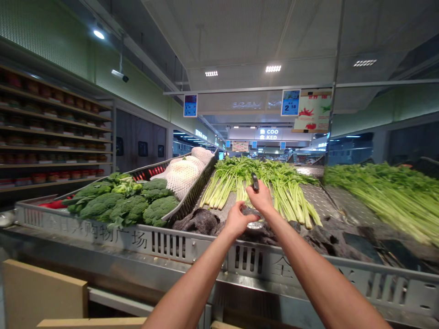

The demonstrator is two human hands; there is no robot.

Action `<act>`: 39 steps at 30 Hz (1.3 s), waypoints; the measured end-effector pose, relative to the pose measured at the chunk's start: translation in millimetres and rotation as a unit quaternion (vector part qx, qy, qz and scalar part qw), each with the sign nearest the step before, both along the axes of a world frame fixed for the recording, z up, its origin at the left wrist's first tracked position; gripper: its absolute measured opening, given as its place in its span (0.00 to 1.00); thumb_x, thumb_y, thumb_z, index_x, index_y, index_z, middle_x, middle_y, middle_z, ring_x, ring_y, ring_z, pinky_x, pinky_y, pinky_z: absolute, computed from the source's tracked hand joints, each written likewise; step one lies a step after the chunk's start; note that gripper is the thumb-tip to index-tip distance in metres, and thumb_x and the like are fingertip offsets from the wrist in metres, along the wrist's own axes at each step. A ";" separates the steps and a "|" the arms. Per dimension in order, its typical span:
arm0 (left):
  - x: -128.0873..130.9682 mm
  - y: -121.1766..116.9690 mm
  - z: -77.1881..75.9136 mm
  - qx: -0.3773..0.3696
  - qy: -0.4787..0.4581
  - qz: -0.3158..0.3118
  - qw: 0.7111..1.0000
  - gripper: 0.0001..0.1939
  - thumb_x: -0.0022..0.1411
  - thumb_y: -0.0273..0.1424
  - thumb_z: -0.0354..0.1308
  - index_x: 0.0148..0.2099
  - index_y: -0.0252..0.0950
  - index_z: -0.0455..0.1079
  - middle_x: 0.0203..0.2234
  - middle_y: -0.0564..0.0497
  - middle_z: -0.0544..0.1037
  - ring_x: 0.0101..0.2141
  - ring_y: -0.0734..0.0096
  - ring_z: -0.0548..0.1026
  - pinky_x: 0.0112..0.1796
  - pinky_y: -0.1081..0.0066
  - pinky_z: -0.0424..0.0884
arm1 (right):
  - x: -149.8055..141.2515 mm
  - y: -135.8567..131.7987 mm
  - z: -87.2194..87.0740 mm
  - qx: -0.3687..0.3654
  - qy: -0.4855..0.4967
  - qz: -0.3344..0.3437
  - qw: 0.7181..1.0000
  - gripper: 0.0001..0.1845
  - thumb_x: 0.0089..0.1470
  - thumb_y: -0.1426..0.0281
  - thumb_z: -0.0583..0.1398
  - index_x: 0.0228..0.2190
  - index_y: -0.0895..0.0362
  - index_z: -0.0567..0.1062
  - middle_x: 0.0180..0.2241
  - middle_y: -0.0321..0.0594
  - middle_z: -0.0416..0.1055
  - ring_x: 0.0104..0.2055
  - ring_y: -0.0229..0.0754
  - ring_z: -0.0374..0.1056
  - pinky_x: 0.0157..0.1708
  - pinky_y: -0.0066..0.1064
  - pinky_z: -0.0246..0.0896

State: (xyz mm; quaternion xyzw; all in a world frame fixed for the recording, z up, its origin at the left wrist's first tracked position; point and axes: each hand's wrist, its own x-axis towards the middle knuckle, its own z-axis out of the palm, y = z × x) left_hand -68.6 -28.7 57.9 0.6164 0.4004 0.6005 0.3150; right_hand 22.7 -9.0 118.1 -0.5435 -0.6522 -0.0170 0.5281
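**Two hands meeting over a vegetable display.**

The left hand [238,218] curves its thumb and fingers around a clear round item [254,225], of uncertain identity; the right hand [261,196], just beyond it, is closed on a short dark item [254,182] whose end points upward. Both items lie at the center of the scene, above the near edge of the celery [219,189]. Wrinkled dark cloth [197,221] lies below and to either side, behind the gray front rail [130,237]. Broccoli [128,208] and net-wrapped produce [183,173] occupy the left of the display.

Principal risks, as judged from this arrangement: the clear item appears smooth and is held near its edge, so a loosened left thumb could let it slip into the folds of the cloth. With the hands so close, a short downward move of the right could knock the dark item against the left fingers. Reaching farther with lowered wrists could press or drag the celery stalks, and forearms crossing low over the rail could catch on it.
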 end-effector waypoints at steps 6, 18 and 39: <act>17.8 8.9 1.0 -0.009 0.006 -0.013 1.000 0.28 0.28 0.32 0.65 0.37 0.33 0.64 0.30 0.49 0.69 0.33 0.68 0.66 0.37 0.69 0.60 | 17.4 0.6 3.3 -0.002 0.008 -0.017 1.000 0.10 0.40 0.64 0.49 0.25 0.56 0.64 0.22 0.36 0.64 0.23 0.36 0.57 0.22 0.25 0.47; 49.4 6.8 -2.5 -0.016 0.049 -0.041 0.998 0.30 0.30 0.33 0.65 0.40 0.32 0.62 0.33 0.47 0.68 0.33 0.68 0.66 0.36 0.69 0.61 | 52.1 0.9 -6.3 0.001 0.007 -0.058 0.998 0.09 0.40 0.64 0.49 0.23 0.56 0.63 0.19 0.35 0.62 0.21 0.36 0.56 0.21 0.25 0.47; 84.6 14.7 -21.1 -0.046 0.076 -0.061 0.994 0.34 0.30 0.32 0.64 0.43 0.31 0.60 0.36 0.46 0.68 0.35 0.68 0.66 0.36 0.71 0.61 | 88.7 4.5 -30.1 -0.002 0.033 -0.075 0.997 0.09 0.40 0.64 0.49 0.24 0.56 0.63 0.20 0.34 0.62 0.22 0.37 0.57 0.22 0.26 0.48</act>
